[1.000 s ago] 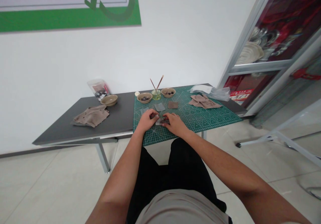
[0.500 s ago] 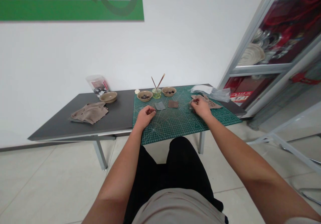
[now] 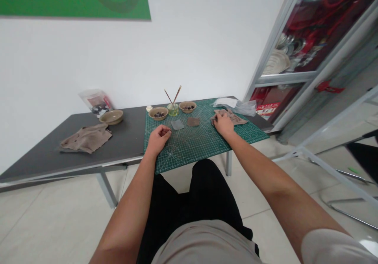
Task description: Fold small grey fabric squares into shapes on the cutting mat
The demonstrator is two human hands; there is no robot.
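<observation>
My left hand (image 3: pixel 158 138) rests over the left part of the green cutting mat (image 3: pixel 189 145), its fingers curled together; what they hold, if anything, is too small to make out. Over on the right side of the mat, my right hand (image 3: pixel 223 124) is on a crumpled brown cloth (image 3: pixel 236 118), fingers bent against it. Between the hands lie a small grey square (image 3: pixel 177 125) and a small brown square (image 3: pixel 193 121). Behind them are two bowls (image 3: pixel 158 113) (image 3: pixel 187 106) of dark pieces and a glass jar (image 3: pixel 173 109) with two thin sticks.
On the dark table (image 3: pixel 130 138) at left are another brown cloth (image 3: pixel 87 138), a tan bowl (image 3: pixel 111 117) and a clear container (image 3: pixel 97 102). A plastic bag (image 3: pixel 246 108) lies at the back right, near a glass-fronted cabinet (image 3: pixel 283 77).
The view has shifted, so the table appears further left. My right hand has flattened somewhat onto the brown cloth. My left hand stays curled over the mat.
</observation>
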